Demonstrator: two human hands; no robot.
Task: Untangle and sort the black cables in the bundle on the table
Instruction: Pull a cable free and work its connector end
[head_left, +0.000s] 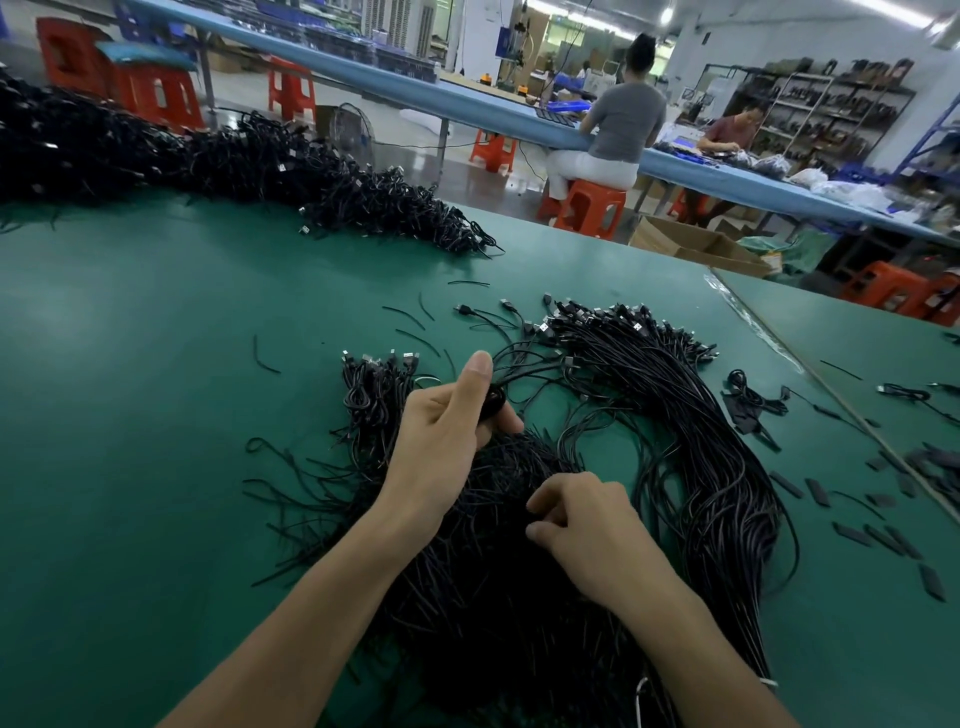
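Head-worn camera looks forward and down, close over the green table (156, 415).

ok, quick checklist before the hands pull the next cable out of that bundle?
1. Left hand grips a held bunch of cables: ok.
2. Right hand pinches into the tangled bundle: ok.
3. Right hand has one strand only: cannot tell, black on black.
4. Pull path free of crossings: not ok, loose strands loop between the left hand and the sorted row.
5. Sorted row has its connectors together, apart from both hands: ok.
6. Green table free of debris: not ok, short offcuts lie scattered.
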